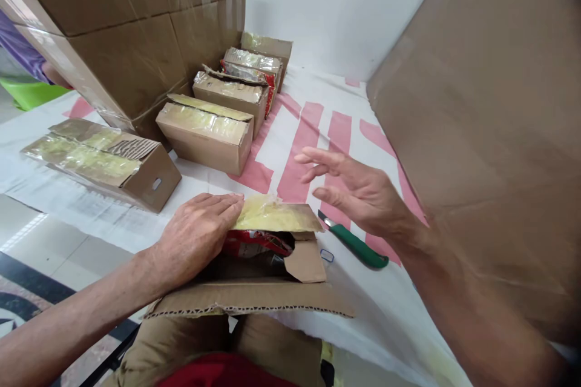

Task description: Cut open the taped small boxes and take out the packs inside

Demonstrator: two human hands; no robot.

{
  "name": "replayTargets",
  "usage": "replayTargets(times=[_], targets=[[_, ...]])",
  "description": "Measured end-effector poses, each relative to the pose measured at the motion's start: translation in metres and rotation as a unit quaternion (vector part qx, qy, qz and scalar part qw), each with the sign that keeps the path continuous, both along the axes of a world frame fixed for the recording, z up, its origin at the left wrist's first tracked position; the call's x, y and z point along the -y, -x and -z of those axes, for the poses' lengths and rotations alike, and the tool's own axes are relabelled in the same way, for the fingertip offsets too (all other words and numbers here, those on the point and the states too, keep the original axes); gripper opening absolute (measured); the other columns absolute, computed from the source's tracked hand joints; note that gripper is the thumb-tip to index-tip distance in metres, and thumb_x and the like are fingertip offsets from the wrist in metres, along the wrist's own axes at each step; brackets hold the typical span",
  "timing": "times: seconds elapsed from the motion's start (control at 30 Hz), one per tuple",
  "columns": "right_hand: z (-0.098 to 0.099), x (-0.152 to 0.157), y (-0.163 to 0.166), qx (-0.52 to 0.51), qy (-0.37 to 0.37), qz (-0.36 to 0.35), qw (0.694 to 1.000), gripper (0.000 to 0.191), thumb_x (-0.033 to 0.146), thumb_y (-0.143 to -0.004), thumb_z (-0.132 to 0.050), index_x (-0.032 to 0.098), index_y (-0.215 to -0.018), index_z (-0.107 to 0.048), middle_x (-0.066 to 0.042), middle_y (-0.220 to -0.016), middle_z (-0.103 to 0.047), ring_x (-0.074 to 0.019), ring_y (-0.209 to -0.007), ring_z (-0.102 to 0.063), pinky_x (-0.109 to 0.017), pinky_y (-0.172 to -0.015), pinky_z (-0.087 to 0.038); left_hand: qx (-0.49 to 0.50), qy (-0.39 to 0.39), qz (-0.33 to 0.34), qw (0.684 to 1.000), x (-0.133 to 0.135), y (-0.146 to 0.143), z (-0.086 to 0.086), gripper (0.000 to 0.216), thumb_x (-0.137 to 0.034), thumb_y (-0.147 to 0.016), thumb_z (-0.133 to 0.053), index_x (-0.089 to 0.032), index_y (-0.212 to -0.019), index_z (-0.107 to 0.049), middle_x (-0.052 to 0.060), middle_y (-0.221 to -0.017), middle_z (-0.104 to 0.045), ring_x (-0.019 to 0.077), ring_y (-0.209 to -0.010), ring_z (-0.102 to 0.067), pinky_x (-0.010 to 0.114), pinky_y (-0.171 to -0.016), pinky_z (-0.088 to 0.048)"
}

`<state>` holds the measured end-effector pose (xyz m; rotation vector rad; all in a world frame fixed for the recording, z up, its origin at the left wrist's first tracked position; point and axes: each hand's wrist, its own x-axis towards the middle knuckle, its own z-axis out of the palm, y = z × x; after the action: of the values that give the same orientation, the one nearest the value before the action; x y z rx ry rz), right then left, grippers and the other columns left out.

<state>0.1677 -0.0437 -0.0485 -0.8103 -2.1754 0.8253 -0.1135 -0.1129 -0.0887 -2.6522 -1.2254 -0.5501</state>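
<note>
An opened cardboard box [306, 263] stands at the table's near edge, its flaps turned outward. The far flap carries wrinkled, yellowish tape [272, 214], and red printed packaging [258, 244] shows inside. My left hand [200, 232] grips the box at its left end, fingers together over the edge by the taped flap; its thumb is hidden. Raised beyond the box's right corner, my right hand [354, 190] is empty with its fingers apart. Below it lies a green-handled box cutter [358, 244] with its blade tip out, beside the box.
Several taped cardboard boxes [204, 132] form a row at the back left; one more box [104, 157] lies at the left. Large cartons [127, 29] and a brown board [490, 102] flank the white-and-pink cloth [302, 151]. A person's purple sleeve [22, 51] shows at far left.
</note>
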Motion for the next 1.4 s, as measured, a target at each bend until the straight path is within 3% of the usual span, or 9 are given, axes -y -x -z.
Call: replayTargets(times=[0.1,0.2,0.3,0.47,0.83,1.1,1.23,1.33,1.4], targets=[[0.003,-0.012,0.005,0.101,0.079,-0.079,0.989,0.048,0.026,-0.094,-0.066,0.028,-0.142,-0.064,-0.006,-0.134,-0.072,-0.0217,-0.111,-0.069,-0.041,-0.1,-0.056,-0.004,0.006,0.002,1.0,0.001,-0.001,0.002,0.037,-0.002,-0.092,-0.04,-0.007,-0.11,-0.071,0.018,-0.11,-0.08,0.0288,-0.092,-0.077,0.042,-0.077,-0.063],[0.014,-0.021,0.02,0.158,0.077,-0.135,0.975,0.025,0.022,-0.095,-0.063,0.021,-0.116,-0.077,-0.007,-0.115,-0.077,-0.0193,-0.101,-0.071,-0.036,-0.092,-0.055,-0.008,0.031,-0.006,0.999,0.002,-0.002,0.001,0.036,-0.002,-0.093,-0.042,-0.007,-0.114,-0.07,0.019,-0.116,-0.078,0.0309,-0.097,-0.076,0.045,-0.08,-0.062],[0.023,-0.022,0.029,0.13,-0.04,-0.129,0.982,0.015,0.018,-0.096,-0.063,0.021,-0.095,-0.077,-0.005,-0.097,-0.077,-0.018,-0.092,-0.07,-0.036,-0.087,-0.05,-0.014,0.048,-0.02,0.999,0.003,-0.001,-0.001,0.035,-0.003,-0.093,-0.043,-0.009,-0.114,-0.07,0.017,-0.115,-0.079,0.0298,-0.096,-0.076,0.043,-0.08,-0.061],[0.025,-0.004,0.03,0.142,-0.226,-0.055,0.962,0.017,0.018,-0.1,-0.057,0.02,-0.092,-0.072,-0.006,-0.093,-0.076,-0.0202,-0.088,-0.066,-0.04,-0.085,-0.043,-0.003,0.058,-0.035,0.998,0.0,0.001,-0.004,0.032,-0.003,-0.092,-0.044,-0.013,-0.107,-0.072,0.012,-0.106,-0.081,0.0266,-0.088,-0.077,0.038,-0.077,-0.059],[0.03,0.014,0.037,0.052,-0.372,0.034,0.926,0.017,0.01,-0.096,-0.057,0.024,-0.096,-0.066,-0.003,-0.093,-0.072,-0.0203,-0.086,-0.062,-0.042,-0.087,-0.042,0.01,0.086,-0.078,0.993,-0.002,0.0,-0.007,0.03,-0.004,-0.088,-0.05,-0.016,-0.099,-0.075,0.011,-0.099,-0.081,0.0263,-0.08,-0.076,0.036,-0.071,-0.059],[0.025,0.016,0.029,0.075,-0.301,0.029,0.95,0.02,0.013,-0.1,-0.054,0.025,-0.101,-0.07,-0.003,-0.098,-0.074,-0.0204,-0.09,-0.067,-0.042,-0.086,-0.048,-0.015,0.125,-0.109,0.986,-0.007,-0.003,-0.009,0.029,-0.004,-0.089,-0.047,-0.017,-0.094,-0.073,0.01,-0.098,-0.081,0.0279,-0.084,-0.076,0.038,-0.074,-0.058],[-0.003,0.018,0.018,0.088,-0.17,0.046,0.98,0.037,0.027,-0.101,-0.058,0.026,-0.138,-0.061,-0.009,-0.123,-0.072,-0.0242,-0.101,-0.07,-0.044,-0.092,-0.055,-0.046,0.142,-0.128,0.981,-0.004,-0.01,-0.011,0.027,-0.005,-0.088,-0.047,-0.015,-0.094,-0.072,0.014,-0.096,-0.079,0.0296,-0.088,-0.075,0.041,-0.08,-0.058],[-0.024,0.017,0.029,0.145,-0.167,0.04,0.974,0.059,0.032,-0.092,-0.067,0.025,-0.149,-0.052,-0.012,-0.133,-0.068,-0.028,-0.106,-0.069,-0.046,-0.093,-0.056,-0.052,0.155,-0.144,0.976,0.001,-0.016,-0.014,0.033,-0.008,-0.088,-0.048,-0.009,-0.113,-0.069,0.016,-0.094,-0.077,0.0338,-0.094,-0.073,0.046,-0.083,-0.058],[-0.033,0.013,0.048,0.239,-0.171,-0.005,0.956,0.046,0.028,-0.088,-0.068,0.021,-0.133,-0.065,-0.012,-0.123,-0.072,-0.0291,-0.104,-0.068,-0.043,-0.087,-0.055,-0.038,0.157,-0.151,0.975,0.004,-0.017,-0.016,0.047,-0.011,-0.086,-0.05,-0.005,-0.131,-0.061,0.018,-0.102,-0.077,0.0365,-0.101,-0.072,0.051,-0.088,-0.057]])
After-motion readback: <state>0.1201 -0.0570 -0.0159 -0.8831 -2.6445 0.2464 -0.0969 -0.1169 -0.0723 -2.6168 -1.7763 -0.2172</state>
